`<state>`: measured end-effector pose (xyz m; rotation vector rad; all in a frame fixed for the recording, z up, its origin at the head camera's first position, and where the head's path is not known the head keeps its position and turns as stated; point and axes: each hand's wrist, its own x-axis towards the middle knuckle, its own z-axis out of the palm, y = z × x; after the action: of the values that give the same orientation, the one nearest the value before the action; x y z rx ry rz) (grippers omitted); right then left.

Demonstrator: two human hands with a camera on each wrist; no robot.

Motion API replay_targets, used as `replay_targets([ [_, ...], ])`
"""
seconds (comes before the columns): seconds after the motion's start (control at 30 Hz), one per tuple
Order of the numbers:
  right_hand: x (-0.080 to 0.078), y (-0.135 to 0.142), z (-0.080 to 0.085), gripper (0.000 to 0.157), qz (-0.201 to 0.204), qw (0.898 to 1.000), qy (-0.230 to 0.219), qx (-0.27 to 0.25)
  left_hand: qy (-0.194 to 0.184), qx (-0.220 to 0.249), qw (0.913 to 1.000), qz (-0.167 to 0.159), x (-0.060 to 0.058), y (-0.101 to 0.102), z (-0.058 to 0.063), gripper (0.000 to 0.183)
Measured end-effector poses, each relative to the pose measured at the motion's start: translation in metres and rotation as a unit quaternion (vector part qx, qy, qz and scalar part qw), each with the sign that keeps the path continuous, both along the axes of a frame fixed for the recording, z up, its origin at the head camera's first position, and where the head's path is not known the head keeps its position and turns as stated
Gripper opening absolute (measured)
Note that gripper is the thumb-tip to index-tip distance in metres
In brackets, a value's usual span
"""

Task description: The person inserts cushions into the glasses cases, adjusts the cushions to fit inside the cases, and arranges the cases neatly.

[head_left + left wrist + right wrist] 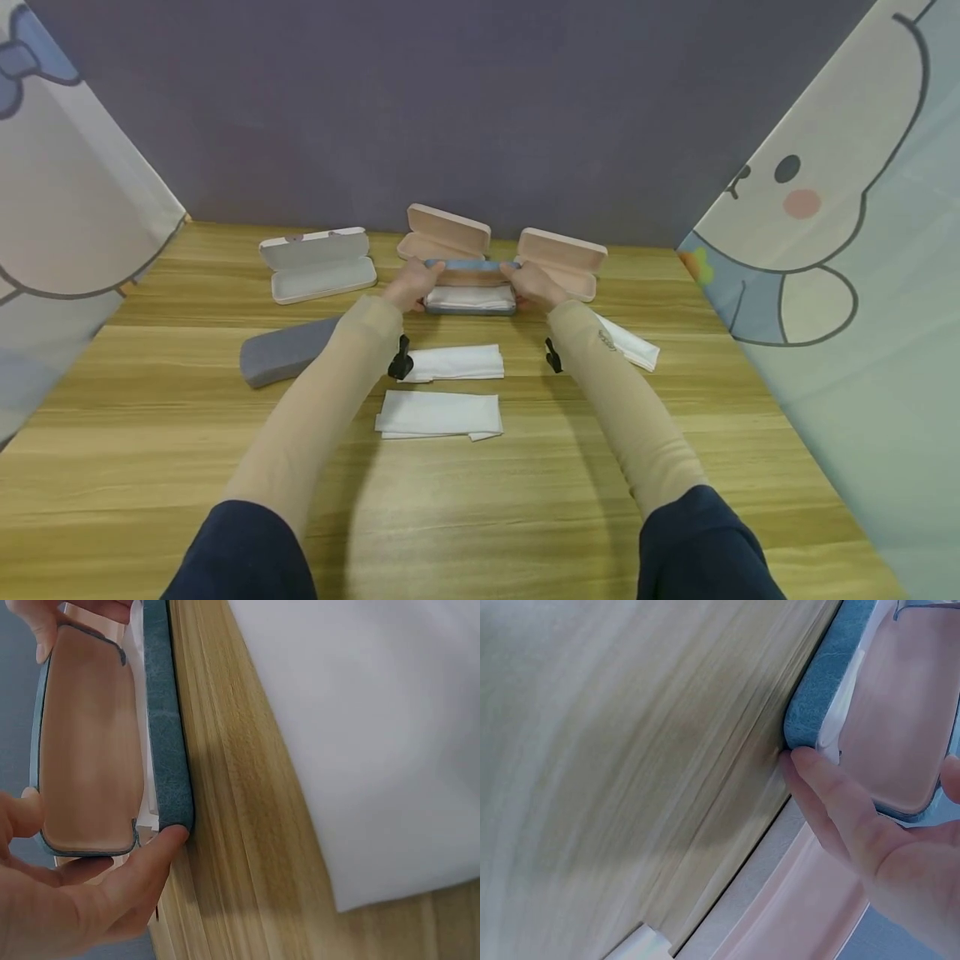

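Observation:
A blue glasses case with a tan lining stands with its lid raised at the far middle of the table. Folded white cloth lies inside its base. At the case's left end, my left hand grips it, thumb at the lid's edge and fingertips at the base corner. The right hand holds the opposite end likewise, its fingers at the base corner in the right wrist view. Behind the case stands an open pink case, and another pink case stands open beside my right hand.
An open white case stands at the back left. A grey closed case lies partly behind the left forearm. Two folded white cloths lie between the forearms, and another white cloth is beyond the right forearm. A grey wall borders the back.

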<state>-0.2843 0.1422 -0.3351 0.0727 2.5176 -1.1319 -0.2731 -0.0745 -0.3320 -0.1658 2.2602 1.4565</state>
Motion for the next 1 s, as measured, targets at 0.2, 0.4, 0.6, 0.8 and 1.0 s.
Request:
replay_targets([
  [0.2,-0.0010,0.0001,0.0012,0.056,0.001,1.000,-0.012,-0.006,-0.001,-0.008,0.9999,-0.012,-0.0003,0.0003,0.0014,0.063],
  [0.4,-0.0004,0.0018,0.0012,0.043,0.015,1.000,-0.018,-0.016,-0.002,-0.008,0.9998,-0.019,-0.0010,-0.0002,0.0001,0.063],
  [0.6,0.0000,0.0035,-0.0006,0.046,0.045,0.999,0.002,0.017,-0.001,0.010,0.9994,-0.034,-0.0023,-0.0022,-0.0043,0.064],
  [0.8,0.0006,0.0036,-0.0025,0.050,0.062,0.998,0.003,0.017,-0.002,0.012,0.9991,-0.041,-0.0009,-0.0035,-0.0047,0.064],
  [1.0,-0.0017,0.0044,-0.0021,0.053,0.066,0.998,0.000,0.019,-0.002,-0.004,0.9988,-0.050,-0.0002,-0.0033,-0.0018,0.064],
])
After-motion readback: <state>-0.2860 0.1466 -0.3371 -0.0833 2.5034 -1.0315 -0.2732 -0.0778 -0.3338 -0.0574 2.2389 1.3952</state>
